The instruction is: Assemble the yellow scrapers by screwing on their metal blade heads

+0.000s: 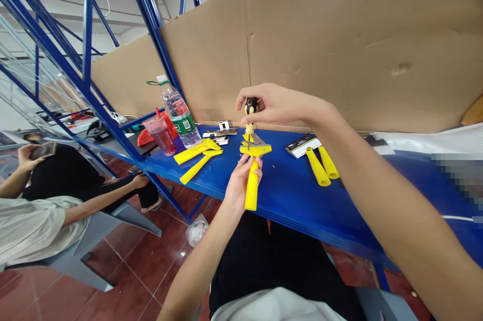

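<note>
A yellow scraper (251, 190) is gripped near the top of its handle by my left hand (240, 180), with its wide head pointing away from me. Above that head, my right hand (266, 102) has its fingers around the black and cream handle of a screwdriver (249, 129). The screwdriver stands upright, its shaft pointing down at the scraper's head; whether the tip sits in a screw is too small to tell. More yellow scraper parts (196, 154) lie to the left. Two yellow handles (317, 167) rest at the right.
On the blue table (287, 200), a water bottle (183, 117) and a red drink cup (161, 135) stand at the left. Metal pieces (221, 134) lie at the back, and a packaged item (301, 145) is at the right. Cardboard (302, 34) walls the rear. Another person (45, 220) sits at the left.
</note>
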Available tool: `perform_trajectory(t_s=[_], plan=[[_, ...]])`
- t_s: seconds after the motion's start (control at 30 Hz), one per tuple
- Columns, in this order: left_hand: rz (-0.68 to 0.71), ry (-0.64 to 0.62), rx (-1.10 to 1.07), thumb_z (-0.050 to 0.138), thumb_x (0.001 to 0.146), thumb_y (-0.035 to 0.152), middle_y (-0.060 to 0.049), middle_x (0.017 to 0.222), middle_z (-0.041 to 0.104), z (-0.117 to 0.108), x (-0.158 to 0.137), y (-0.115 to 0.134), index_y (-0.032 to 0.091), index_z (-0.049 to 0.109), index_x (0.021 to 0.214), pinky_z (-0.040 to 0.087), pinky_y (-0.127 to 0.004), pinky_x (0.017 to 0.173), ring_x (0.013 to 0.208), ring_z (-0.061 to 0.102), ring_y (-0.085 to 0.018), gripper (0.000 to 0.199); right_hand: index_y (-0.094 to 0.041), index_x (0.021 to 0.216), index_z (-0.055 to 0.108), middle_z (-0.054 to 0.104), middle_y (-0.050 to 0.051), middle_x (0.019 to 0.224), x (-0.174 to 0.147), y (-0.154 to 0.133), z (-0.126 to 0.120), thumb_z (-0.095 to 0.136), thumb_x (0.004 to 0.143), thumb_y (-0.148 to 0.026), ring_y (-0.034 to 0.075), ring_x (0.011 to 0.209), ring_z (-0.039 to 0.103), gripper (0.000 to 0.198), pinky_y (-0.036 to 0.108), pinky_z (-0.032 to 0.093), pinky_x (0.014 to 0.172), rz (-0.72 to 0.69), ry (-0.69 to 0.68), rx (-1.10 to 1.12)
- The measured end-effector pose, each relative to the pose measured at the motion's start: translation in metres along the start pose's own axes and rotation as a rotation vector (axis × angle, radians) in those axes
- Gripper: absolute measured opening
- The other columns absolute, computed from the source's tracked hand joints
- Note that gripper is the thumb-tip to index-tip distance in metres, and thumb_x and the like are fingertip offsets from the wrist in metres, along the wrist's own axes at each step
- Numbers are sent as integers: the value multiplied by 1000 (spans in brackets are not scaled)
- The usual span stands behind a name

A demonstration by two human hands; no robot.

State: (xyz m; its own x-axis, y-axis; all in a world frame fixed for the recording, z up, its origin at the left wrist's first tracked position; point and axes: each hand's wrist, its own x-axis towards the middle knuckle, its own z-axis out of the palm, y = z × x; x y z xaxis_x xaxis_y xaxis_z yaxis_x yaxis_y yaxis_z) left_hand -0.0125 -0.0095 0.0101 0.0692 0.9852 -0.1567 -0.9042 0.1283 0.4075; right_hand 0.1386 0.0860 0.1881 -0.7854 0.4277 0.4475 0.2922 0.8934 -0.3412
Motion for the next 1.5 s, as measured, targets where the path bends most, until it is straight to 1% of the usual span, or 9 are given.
perform_trajectory(t_s=[0.1,0.27,0.47,0.67,0.9,1.07,1.27,1.43,1.5], plan=[[10,-4,-6,59,101,-2,-11,125,69,-1,2,0,22,60,122,52,-14,63,88,75,-11,32,-22,103,67,70,4,93,0,-2,3,80,90,-40,22,86,59,26,35,43,75,27,53,-52],[6,-31,-31,59,101,-1,-13,128,69,-4,5,0,21,59,119,53,-15,64,89,75,-12,28,-24,113,64,74,8,112,-2,-9,4,79,89,-33,23,91,62,30,35,48,75,22,-56,82],[-2,-29,-25,58,101,-2,-12,128,69,-5,4,1,22,60,120,52,-15,63,89,75,-12,31,-21,93,64,68,4,91,2,-8,4,80,89,-37,20,83,57,24,34,43,73,7,36,-42],[-8,-51,-50,58,103,-1,-13,129,68,-10,9,1,21,60,116,54,-15,64,91,76,-12,26,-24,113,62,73,6,108,-3,-6,6,81,89,-31,22,86,62,31,36,48,73,22,-96,120],[-25,-52,-52,56,103,-1,-14,134,68,-10,9,1,22,61,118,54,-15,63,90,76,-12,28,-23,99,62,69,4,95,0,-5,5,80,91,-38,21,85,57,25,35,43,73,33,-29,-10],[-8,-36,-33,57,103,0,-13,131,69,-9,9,2,21,61,118,54,-15,63,89,75,-11,26,-24,110,62,73,6,108,-1,-1,6,83,88,-33,22,90,62,31,35,47,74,13,-129,109],[-4,-53,-13,59,102,-1,-12,132,69,-9,7,1,21,61,118,53,-15,64,90,75,-11,28,-23,100,64,72,6,100,1,0,7,82,89,-35,22,89,61,24,36,48,75,27,-22,26],[-4,-47,10,59,103,2,-12,135,69,-7,6,1,21,63,116,51,-14,62,90,74,-10,23,-25,109,63,75,7,112,-1,0,7,81,87,-30,24,94,65,29,36,51,76,46,-144,140],[0,-51,15,60,102,2,-12,135,69,-7,5,1,21,63,116,50,-15,62,90,74,-10,24,-23,104,64,74,7,109,0,0,7,81,87,-30,23,93,65,26,36,50,77,33,-110,103]])
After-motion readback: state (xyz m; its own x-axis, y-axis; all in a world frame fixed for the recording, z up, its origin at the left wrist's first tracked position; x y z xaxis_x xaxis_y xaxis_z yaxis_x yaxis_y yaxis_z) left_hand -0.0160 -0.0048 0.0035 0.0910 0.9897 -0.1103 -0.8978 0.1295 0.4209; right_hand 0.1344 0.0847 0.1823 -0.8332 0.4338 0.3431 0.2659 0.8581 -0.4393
